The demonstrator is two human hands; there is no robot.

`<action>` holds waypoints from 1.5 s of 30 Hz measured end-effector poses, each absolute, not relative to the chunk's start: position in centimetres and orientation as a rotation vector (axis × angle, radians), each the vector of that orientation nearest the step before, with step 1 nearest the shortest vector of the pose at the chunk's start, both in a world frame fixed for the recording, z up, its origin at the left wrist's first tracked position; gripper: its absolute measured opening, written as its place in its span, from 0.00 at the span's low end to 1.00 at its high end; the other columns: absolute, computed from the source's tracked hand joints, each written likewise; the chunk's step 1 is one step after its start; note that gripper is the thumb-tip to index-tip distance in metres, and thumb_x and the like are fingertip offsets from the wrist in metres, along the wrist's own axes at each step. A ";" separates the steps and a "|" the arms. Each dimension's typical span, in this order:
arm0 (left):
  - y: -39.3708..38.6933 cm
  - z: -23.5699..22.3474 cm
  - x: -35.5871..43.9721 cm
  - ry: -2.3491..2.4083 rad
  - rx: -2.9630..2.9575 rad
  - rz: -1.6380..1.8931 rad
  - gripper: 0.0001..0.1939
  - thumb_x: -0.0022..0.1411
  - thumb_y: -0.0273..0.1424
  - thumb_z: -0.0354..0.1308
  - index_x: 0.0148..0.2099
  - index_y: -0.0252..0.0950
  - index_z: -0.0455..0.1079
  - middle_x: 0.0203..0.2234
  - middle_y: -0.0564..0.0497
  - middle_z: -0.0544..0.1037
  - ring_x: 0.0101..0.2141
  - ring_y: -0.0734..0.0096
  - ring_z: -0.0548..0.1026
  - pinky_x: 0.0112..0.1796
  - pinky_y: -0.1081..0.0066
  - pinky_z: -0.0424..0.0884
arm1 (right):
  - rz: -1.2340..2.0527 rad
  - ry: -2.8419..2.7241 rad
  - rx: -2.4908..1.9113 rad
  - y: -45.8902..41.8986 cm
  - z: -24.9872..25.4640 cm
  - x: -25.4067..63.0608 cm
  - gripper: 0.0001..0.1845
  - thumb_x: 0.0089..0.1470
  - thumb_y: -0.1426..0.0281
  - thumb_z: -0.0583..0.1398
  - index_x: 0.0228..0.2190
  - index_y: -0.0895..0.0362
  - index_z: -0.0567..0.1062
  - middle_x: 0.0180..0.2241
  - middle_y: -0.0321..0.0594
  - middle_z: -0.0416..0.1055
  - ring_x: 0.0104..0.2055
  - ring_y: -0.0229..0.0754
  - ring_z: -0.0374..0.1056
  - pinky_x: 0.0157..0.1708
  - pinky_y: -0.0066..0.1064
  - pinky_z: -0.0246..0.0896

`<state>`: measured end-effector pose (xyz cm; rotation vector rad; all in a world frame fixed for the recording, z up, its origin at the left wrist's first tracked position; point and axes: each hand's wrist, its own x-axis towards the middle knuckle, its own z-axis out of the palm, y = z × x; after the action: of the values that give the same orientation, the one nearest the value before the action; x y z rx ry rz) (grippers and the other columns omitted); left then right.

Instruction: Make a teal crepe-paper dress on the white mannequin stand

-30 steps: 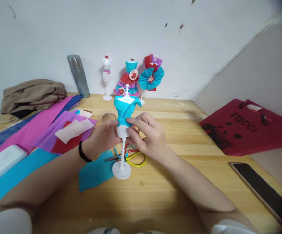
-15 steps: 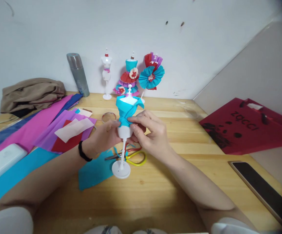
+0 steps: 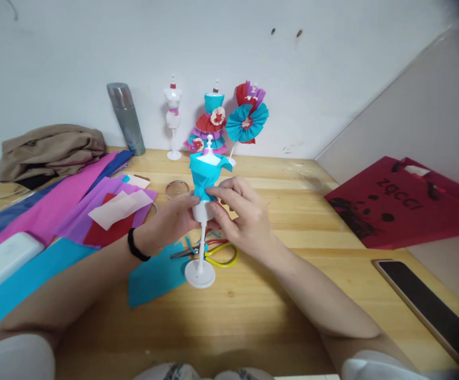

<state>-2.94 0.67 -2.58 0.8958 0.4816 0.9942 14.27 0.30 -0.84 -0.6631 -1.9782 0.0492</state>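
Between my hands is a small white dress form (image 3: 203, 212) on a stand with a round base. Turquoise crepe paper (image 3: 206, 173) wraps its chest and waist, folded over along the top edge. My left hand (image 3: 174, 216) grips the form at the waist from the left, its thumb on the paper's lower edge. My right hand (image 3: 245, 211) pinches the turquoise paper at the waist from the right; its other fingers are partly hidden behind. Yellow-and-red-handled scissors (image 3: 223, 254) lie behind the stand, beside a cut turquoise paper piece (image 3: 153, 279).
Along the wall stand a bare dress form (image 3: 173, 113), two decorated ones (image 3: 214, 105) (image 3: 247, 123) and a flask (image 3: 127, 119). Coloured paper sheets (image 3: 74, 203) and a brown cloth (image 3: 53, 153) cover the left. A red bag (image 3: 403, 206) and a phone (image 3: 423, 306) lie right.
The form's base has swung slightly right and its top slightly left. Both hands keep their hold at the waist, with small finger shifts.
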 end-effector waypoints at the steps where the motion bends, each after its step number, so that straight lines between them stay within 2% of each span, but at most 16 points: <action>1: 0.5 -2.5 -2.9 0.486 0.926 1.010 0.06 0.60 0.34 0.61 0.38 0.37 0.74 0.35 0.52 0.80 0.40 0.65 0.79 0.40 0.68 0.76 | 0.065 -1.978 -0.661 0.3 -0.8 14.3 0.10 0.63 0.72 0.58 0.43 0.55 0.79 0.37 0.45 0.72 0.39 0.44 0.71 0.34 0.36 0.70; 6: -1.0 -1.5 -2.6 0.589 1.080 1.115 0.11 0.63 0.40 0.64 0.41 0.38 0.76 0.34 0.50 0.78 0.41 0.62 0.78 0.40 0.64 0.76 | 0.215 -1.947 -0.659 0.0 -0.2 14.6 0.11 0.64 0.69 0.59 0.46 0.56 0.78 0.42 0.48 0.75 0.44 0.46 0.73 0.40 0.40 0.73; 11: -1.5 -1.2 -2.4 0.624 1.234 1.265 0.17 0.59 0.45 0.69 0.39 0.37 0.76 0.33 0.51 0.77 0.35 0.69 0.75 0.38 0.69 0.74 | 0.209 -1.934 -0.663 -0.9 0.0 14.4 0.15 0.64 0.68 0.59 0.51 0.55 0.77 0.47 0.49 0.76 0.49 0.50 0.73 0.48 0.47 0.71; 18: -1.3 -1.2 -2.4 0.756 1.330 1.376 0.20 0.53 0.46 0.73 0.35 0.36 0.73 0.30 0.52 0.77 0.33 0.70 0.74 0.36 0.70 0.72 | 0.172 -1.919 -0.633 -1.3 -0.8 13.7 0.19 0.64 0.67 0.59 0.55 0.55 0.75 0.52 0.52 0.76 0.53 0.52 0.74 0.50 0.50 0.72; 23: -1.2 -1.7 -2.6 0.927 1.517 1.414 0.22 0.52 0.48 0.73 0.32 0.37 0.69 0.25 0.55 0.73 0.28 0.72 0.69 0.30 0.70 0.67 | 0.164 -1.882 -0.653 -1.2 -1.1 13.7 0.18 0.61 0.64 0.62 0.52 0.55 0.76 0.50 0.52 0.78 0.51 0.52 0.76 0.48 0.48 0.74; 27: -1.6 -1.2 -2.4 1.202 1.760 1.396 0.18 0.53 0.41 0.72 0.29 0.38 0.66 0.20 0.58 0.67 0.23 0.74 0.64 0.25 0.72 0.60 | 0.135 -1.837 -0.651 -1.4 -0.7 13.5 0.17 0.57 0.63 0.66 0.47 0.55 0.77 0.44 0.49 0.80 0.47 0.51 0.77 0.45 0.46 0.75; 30: -2.1 -0.2 -1.9 1.401 1.956 1.302 0.09 0.55 0.28 0.67 0.32 0.39 0.67 0.23 0.57 0.72 0.25 0.72 0.69 0.27 0.72 0.65 | 0.160 -1.773 -0.707 -1.6 -0.3 13.2 0.11 0.55 0.66 0.68 0.41 0.54 0.77 0.37 0.43 0.80 0.40 0.47 0.77 0.40 0.41 0.74; 31: -2.3 0.1 -1.7 1.451 1.993 1.253 0.09 0.54 0.24 0.65 0.35 0.40 0.69 0.26 0.56 0.75 0.27 0.71 0.72 0.29 0.71 0.68 | 0.180 -1.745 -0.729 -1.6 -0.2 13.1 0.09 0.54 0.67 0.68 0.38 0.54 0.77 0.35 0.41 0.79 0.38 0.45 0.76 0.39 0.39 0.74; 33: -2.6 0.7 -1.4 1.506 2.011 1.158 0.16 0.52 0.21 0.64 0.42 0.41 0.70 0.35 0.53 0.80 0.34 0.66 0.78 0.33 0.70 0.73 | 0.234 -1.684 -0.768 -1.4 -0.3 13.0 0.06 0.53 0.68 0.67 0.34 0.54 0.76 0.33 0.39 0.79 0.36 0.43 0.75 0.37 0.38 0.73; 36: -2.9 1.1 -1.2 1.387 1.906 1.110 0.25 0.52 0.25 0.66 0.53 0.41 0.69 0.43 0.49 0.81 0.42 0.60 0.80 0.37 0.67 0.77 | 0.379 -1.582 -0.819 -0.6 -0.4 13.1 0.05 0.53 0.68 0.65 0.34 0.54 0.78 0.34 0.39 0.80 0.35 0.42 0.75 0.38 0.37 0.73; 39: -2.9 1.0 -1.2 1.083 1.641 1.195 0.26 0.54 0.30 0.67 0.56 0.40 0.68 0.40 0.50 0.81 0.42 0.60 0.81 0.38 0.66 0.79 | 0.645 -1.473 -0.823 0.4 -0.5 13.5 0.07 0.52 0.67 0.64 0.35 0.54 0.80 0.34 0.39 0.81 0.34 0.42 0.76 0.37 0.37 0.74; 42: -2.6 0.7 -1.3 0.856 1.395 1.245 0.26 0.54 0.34 0.70 0.54 0.38 0.70 0.38 0.49 0.81 0.38 0.62 0.81 0.37 0.67 0.80 | 0.872 -1.367 -0.809 1.2 -0.6 13.6 0.08 0.50 0.63 0.65 0.32 0.54 0.80 0.32 0.37 0.82 0.32 0.42 0.76 0.34 0.36 0.75; 45: -2.1 0.4 -1.4 0.760 1.316 1.267 0.18 0.54 0.36 0.72 0.45 0.36 0.73 0.35 0.50 0.81 0.34 0.66 0.80 0.34 0.70 0.80 | 0.994 -1.307 -0.800 1.6 -0.9 13.4 0.10 0.49 0.61 0.67 0.31 0.53 0.81 0.31 0.36 0.82 0.32 0.41 0.76 0.32 0.35 0.74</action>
<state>-1.43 -2.14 0.38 1.3157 0.7598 1.2669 13.45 1.56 -0.89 -0.7996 -1.3074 0.9944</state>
